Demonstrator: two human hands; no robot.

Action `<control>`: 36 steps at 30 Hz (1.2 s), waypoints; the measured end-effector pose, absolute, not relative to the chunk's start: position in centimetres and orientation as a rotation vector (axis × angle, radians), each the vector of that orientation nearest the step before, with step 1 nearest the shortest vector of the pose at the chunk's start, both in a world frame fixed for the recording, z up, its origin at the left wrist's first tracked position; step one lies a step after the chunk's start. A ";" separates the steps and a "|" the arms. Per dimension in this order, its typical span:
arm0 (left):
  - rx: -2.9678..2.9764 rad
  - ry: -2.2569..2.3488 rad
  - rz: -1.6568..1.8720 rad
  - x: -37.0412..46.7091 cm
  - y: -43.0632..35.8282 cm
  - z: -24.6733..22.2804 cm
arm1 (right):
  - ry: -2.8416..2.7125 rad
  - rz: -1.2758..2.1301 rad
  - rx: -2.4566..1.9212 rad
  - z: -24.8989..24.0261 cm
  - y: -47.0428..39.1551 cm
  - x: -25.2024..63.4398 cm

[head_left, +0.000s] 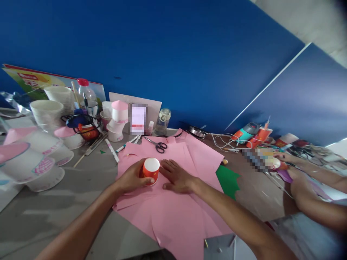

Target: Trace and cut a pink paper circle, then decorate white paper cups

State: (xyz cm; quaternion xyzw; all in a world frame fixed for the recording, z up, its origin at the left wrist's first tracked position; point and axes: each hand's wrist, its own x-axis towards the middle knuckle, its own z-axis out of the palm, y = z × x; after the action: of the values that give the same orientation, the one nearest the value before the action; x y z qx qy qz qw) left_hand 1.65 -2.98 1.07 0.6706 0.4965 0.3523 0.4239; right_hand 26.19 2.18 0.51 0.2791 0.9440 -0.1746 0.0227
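The red paper cup point(151, 171) is held upright on pink paper point(179, 213) by the left hand point(135, 176), its thumb and fingers wrapped around the side. The paper is pressed by the right hand point(177, 177), fingers slightly spread, beside the cup.

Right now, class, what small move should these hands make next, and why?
Probably a light press of the right hand: it lies flat on the pink paper beside the red cup, which the left hand grips, and the overlapping sheets might slip.
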 end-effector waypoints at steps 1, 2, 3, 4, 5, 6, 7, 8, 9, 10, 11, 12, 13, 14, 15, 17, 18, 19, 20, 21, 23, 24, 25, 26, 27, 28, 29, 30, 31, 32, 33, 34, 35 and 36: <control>1.687 1.254 0.867 1.6 -2.9 1.0 | 2.935 -0.533 0.858 0.5 2.6 26.3; 1.690 1.268 0.855 1.5 -2.8 0.9 | 2.945 -0.527 0.851 0.4 3.1 26.4; 1.687 1.281 0.845 1.4 -2.7 0.8 | 2.955 -0.522 0.844 0.3 3.5 26.6; 1.681 1.293 0.840 1.3 -2.6 0.6 | 2.964 -0.521 0.843 0.3 3.9 26.7; 1.674 1.299 0.838 1.2 -2.5 0.5 | 2.970 -0.523 0.842 0.3 4.3 26.9; 1.665 1.298 0.838 1.2 -2.4 0.4 | 2.975 -0.528 0.846 0.2 4.6 27.0; 1.654 1.292 0.844 1.2 -2.3 0.2 | 2.980 -0.533 0.853 0.2 4.8 27.1; 1.639 1.286 0.854 1.1 -2.3 0.2 | 2.985 -0.540 0.858 0.2 5.0 27.2; 1.623 1.279 0.861 1.1 -2.3 0.1 | 2.988 -0.547 0.858 0.2 5.2 27.3; 1.608 1.273 0.867 1.1 -2.3 0.0 | 2.991 -0.550 0.856 0.2 5.3 27.3; 1.597 1.270 0.869 1.2 -2.3 0.0 | 2.992 -0.548 0.856 0.2 5.4 27.3; 1.590 1.271 0.865 1.2 -2.3 0.0 | 2.993 -0.541 0.862 0.1 5.5 27.2; 1.587 1.276 0.854 1.2 -2.3 0.0 | 2.992 -0.532 0.868 0.1 5.6 27.2; 1.588 1.283 0.845 1.2 -2.3 -0.1 | 2.992 -0.520 0.874 0.1 5.7 27.1; 1.590 1.295 0.839 1.2 -2.3 -0.1 | 2.994 -0.509 0.877 0.0 5.8 27.0; 1.594 1.322 0.833 1.2 -2.3 -0.2 | 3.009 -0.489 0.873 -0.2 5.9 26.9; 1.596 1.333 0.830 1.2 -2.3 -0.2 | 3.020 -0.482 0.869 -0.3 6.0 26.9; 1.600 1.343 0.827 1.2 -2.3 -0.2 | 3.034 -0.479 0.866 -0.4 6.0 26.9; 1.604 1.352 0.821 1.2 -2.4 -0.2 | 3.048 -0.483 0.866 -0.5 6.1 26.9; 1.608 1.363 0.815 1.2 -2.4 -0.2 | 3.062 -0.489 0.866 -0.6 6.1 26.9; 1.613 1.382 0.801 1.2 -2.4 -0.2 | 3.084 -0.499 0.865 -0.7 6.1 27.0; 1.611 1.384 0.791 1.3 -2.4 -0.2 | 3.091 -0.502 0.868 -0.8 6.2 27.0; 1.606 1.385 0.786 1.3 -2.4 -0.2 | 3.094 -0.505 0.869 -0.8 6.2 27.0; 1.601 1.387 0.785 1.3 -2.4 -0.2 | 3.096 -0.507 0.867 -0.8 6.2 27.1; 1.600 1.389 0.786 1.4 -2.4 -0.1 | 3.099 -0.509 0.864 -0.8 6.2 27.1; 1.601 1.395 0.791 1.4 -2.4 -0.1 | 3.102 -0.510 0.858 -0.8 6.2 27.1; 1.604 1.403 0.798 1.5 -2.4 0.0 | 3.107 -0.510 0.851 -0.8 6.2 27.1; 1.607 1.410 0.803 1.6 -2.4 0.0 | 3.113 -0.505 0.844 -0.8 6.3 27.2; 1.606 1.415 0.803 1.7 -2.4 0.1 | 3.119 -0.499 0.841 -0.8 6.3 27.2; 1.600 1.418 0.801 1.7 -2.4 0.1 | 3.125 -0.492 0.842 -0.9 6.3 27.2; 1.592 1.425 0.803 1.8 -2.4 0.1 | 3.128 -0.488 0.842 -0.9 6.3 27.2; 1.582 1.437 0.804 1.8 -2.4 0.1 | 3.129 -0.485 0.844 -0.9 6.3 27.2; 1.573 1.453 0.804 1.9 -2.4 0.1 | 3.129 -0.484 0.845 -1.0 6.3 27.2; 1.563 1.475 0.806 1.9 -2.4 0.1 | 3.129 -0.483 0.843 -1.0 6.3 27.2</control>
State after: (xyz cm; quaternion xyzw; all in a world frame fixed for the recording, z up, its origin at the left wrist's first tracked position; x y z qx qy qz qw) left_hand 1.94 -2.45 0.09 0.6210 0.5859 0.3202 0.4105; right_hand 27.23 6.32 -0.97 0.2568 0.9528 -0.1472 -0.0675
